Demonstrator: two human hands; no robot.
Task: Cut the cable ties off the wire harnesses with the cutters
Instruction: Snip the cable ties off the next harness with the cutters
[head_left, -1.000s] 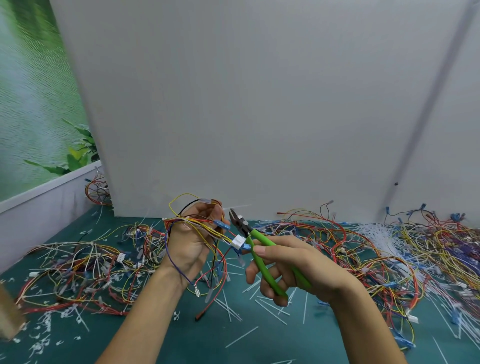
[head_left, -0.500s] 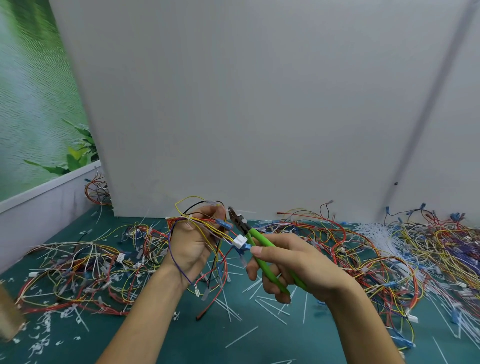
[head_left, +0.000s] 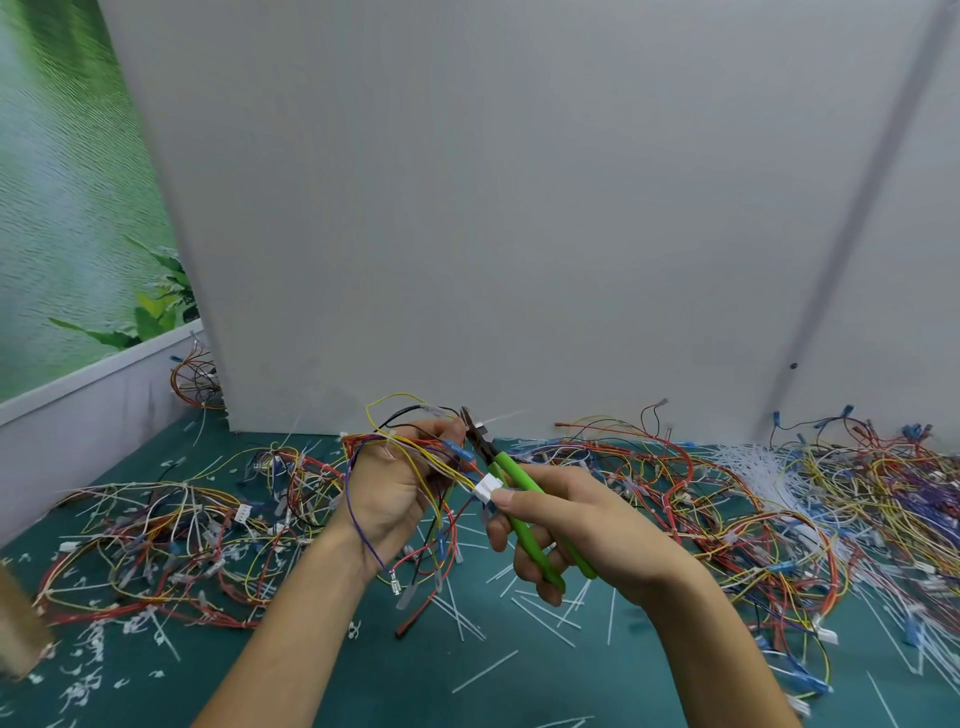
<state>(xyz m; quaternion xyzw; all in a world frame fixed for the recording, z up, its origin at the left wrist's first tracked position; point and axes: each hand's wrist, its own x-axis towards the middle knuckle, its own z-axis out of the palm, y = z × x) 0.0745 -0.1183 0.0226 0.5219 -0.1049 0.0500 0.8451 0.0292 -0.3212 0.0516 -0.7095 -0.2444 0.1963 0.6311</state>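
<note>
My left hand (head_left: 397, 486) is raised above the green table, gripping a wire harness (head_left: 415, 452) of yellow, red, blue and black wires whose loose ends dangle below the wrist. My right hand (head_left: 576, 525) holds green-handled cutters (head_left: 511, 486), with the dark jaws pointing up-left at the left fingertips. A thin white cable tie (head_left: 501, 417) sticks out to the right from beside the jaws. A white connector (head_left: 488, 488) of the harness lies against my right thumb.
Tangled harnesses lie in a pile at the left (head_left: 171, 540) and a larger one at the right (head_left: 779, 499). Cut white tie pieces (head_left: 519, 597) litter the green table (head_left: 363, 686). A grey panel (head_left: 519, 208) stands close behind. A brown object (head_left: 18, 634) sits at the left edge.
Both hands have shifted slightly right and down together. The cutter jaws have closed in on the harness at my left fingertips, and a white tie tail sticks out beside them.
</note>
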